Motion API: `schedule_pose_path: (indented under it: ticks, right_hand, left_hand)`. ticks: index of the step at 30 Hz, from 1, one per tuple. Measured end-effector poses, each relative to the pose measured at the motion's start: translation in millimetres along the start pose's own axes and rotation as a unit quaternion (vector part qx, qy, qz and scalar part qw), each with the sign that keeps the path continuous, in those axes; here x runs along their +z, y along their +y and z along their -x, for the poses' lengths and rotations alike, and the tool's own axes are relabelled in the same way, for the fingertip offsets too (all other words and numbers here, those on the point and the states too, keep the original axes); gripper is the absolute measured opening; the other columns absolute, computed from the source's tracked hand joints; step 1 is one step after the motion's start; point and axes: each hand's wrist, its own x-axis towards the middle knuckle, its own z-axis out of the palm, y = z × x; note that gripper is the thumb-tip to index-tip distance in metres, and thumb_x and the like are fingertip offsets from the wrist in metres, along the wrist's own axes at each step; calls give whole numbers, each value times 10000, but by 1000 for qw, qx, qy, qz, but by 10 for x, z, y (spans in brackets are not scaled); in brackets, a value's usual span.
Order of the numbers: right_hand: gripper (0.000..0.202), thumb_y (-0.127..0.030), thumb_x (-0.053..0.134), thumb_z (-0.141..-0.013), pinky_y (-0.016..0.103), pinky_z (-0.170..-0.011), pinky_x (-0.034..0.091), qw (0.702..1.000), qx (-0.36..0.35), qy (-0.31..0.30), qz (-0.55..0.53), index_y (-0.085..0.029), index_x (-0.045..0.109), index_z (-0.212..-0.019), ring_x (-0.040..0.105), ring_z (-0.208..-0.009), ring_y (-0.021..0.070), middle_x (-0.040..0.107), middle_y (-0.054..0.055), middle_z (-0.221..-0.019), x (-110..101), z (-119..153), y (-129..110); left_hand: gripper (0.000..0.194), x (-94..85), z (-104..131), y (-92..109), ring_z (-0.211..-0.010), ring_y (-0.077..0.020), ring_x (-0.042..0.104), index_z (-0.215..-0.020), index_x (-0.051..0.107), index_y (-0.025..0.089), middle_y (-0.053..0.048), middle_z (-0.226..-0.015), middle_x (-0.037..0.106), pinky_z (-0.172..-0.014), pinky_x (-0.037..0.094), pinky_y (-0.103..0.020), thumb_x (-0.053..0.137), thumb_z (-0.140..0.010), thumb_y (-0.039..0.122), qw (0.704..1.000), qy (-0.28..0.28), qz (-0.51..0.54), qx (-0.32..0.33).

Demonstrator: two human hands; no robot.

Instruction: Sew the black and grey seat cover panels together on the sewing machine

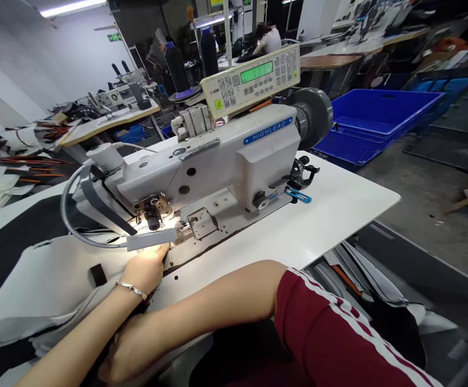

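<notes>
Far left of the machine [205, 166]: stack of pale pieces [0, 185] with orange edges. Nearer its left end, black cloth [16, 228], then pale fabric [56, 274], bunched, one edge running in at the needle end; dark tab [98, 274] on it. Right hand [123, 349] is at the near side of the machine's left end, low, crossed under the left forearm, by the fabric; fingers mostly hidden, can't tell whether open or gripping. Left hand [147, 266], bracelet at wrist, is on the fabric at the needle end; fingertips partly behind the lamp [152, 239], grip can't be told. Little gap there: lamp just above the fingers, machine bed directly right. Panel [253, 80] sits atop the machine. Blue tool [298, 194] lies at its right foot. Table [318, 199] shows white right of the machine out to a rounded corner; the strip in front widens rightward, near edge partly behind the right arm. Below that edge, right of the machine: cloth pieces [358, 282]. Beyond the handwheel end: blue bin [382, 110], then grey floor [398, 172].
</notes>
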Motion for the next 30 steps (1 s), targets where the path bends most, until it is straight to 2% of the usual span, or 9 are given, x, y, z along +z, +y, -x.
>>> schedule_pose_path:
  ticks: [3,6,13,17,20,23,25,28,30]
  right_hand:
    - [366,-35,330,-971,284,-816,517,996,1,-59,-64,-140,680,-992,682,-931,155,728,30,-925,-136,128,-17]
    - [321,-48,336,-985,307,-803,505,993,20,-64,-99,-132,646,-1003,682,-918,170,716,45,-897,-211,268,-55]
    - [85,-170,507,-970,326,-637,458,991,45,-28,-124,-175,589,-945,649,-803,183,675,21,-833,-114,576,-152]
    - [132,-214,469,-998,310,-662,455,992,36,14,-121,-189,575,-924,637,-808,176,675,25,-860,-42,761,-139]
    - [142,-175,460,-1001,279,-691,461,991,41,38,-119,-193,567,-908,634,-814,160,673,38,-884,-14,875,-119]
    - [125,-141,515,-971,248,-774,478,987,55,66,-136,-193,566,-869,639,-887,150,674,53,-934,6,933,-94]
    - [82,-118,586,-913,243,-839,487,981,58,63,-173,-184,587,-863,642,-944,159,679,60,-956,1,951,-64]
    - [176,-40,649,-777,227,-921,482,962,62,32,-264,-159,644,-906,631,-1044,172,686,61,-1027,-77,979,-21]
    - [268,-8,619,-750,213,-948,477,945,80,12,-318,-131,673,-982,622,-1069,170,680,71,-1090,-171,990,-32]
  left_hand:
    - [539,10,0,-18,-1010,-292,665,-1356,573,162,-135,-1188,675,-801,564,-405,366,-871,47,1000,6,2,6]
    - [511,28,0,-45,-998,-293,668,-1291,621,164,-137,-1182,680,-803,564,-408,379,-858,45,999,25,-6,21]
    - [444,33,-42,10,-918,-281,676,-1123,689,121,-144,-1022,704,-796,557,-387,375,-835,-3,995,67,-52,46]
    - [407,37,-60,55,-902,-282,676,-1041,706,116,-143,-970,704,-797,551,-380,356,-869,0,990,92,-86,55]
    - [395,52,-61,56,-875,-284,676,-961,715,119,-150,-939,700,-774,551,-386,336,-905,22,987,113,-93,69]
    - [390,57,-82,61,-868,-277,678,-945,715,120,-162,-926,698,-762,550,-387,332,-934,45,982,137,-94,90]
    - [363,44,-90,78,-872,-271,679,-973,713,115,-165,-927,700,-773,550,-389,359,-933,49,979,150,-98,96]
    - [337,27,45,94,-911,-255,679,-1068,702,122,-148,-989,712,-812,550,-384,412,-913,45,976,163,-101,101]
    - [360,72,333,63,-1077,-259,645,-1175,676,148,-135,-1167,691,-926,529,-401,447,-906,77,965,202,-103,132]
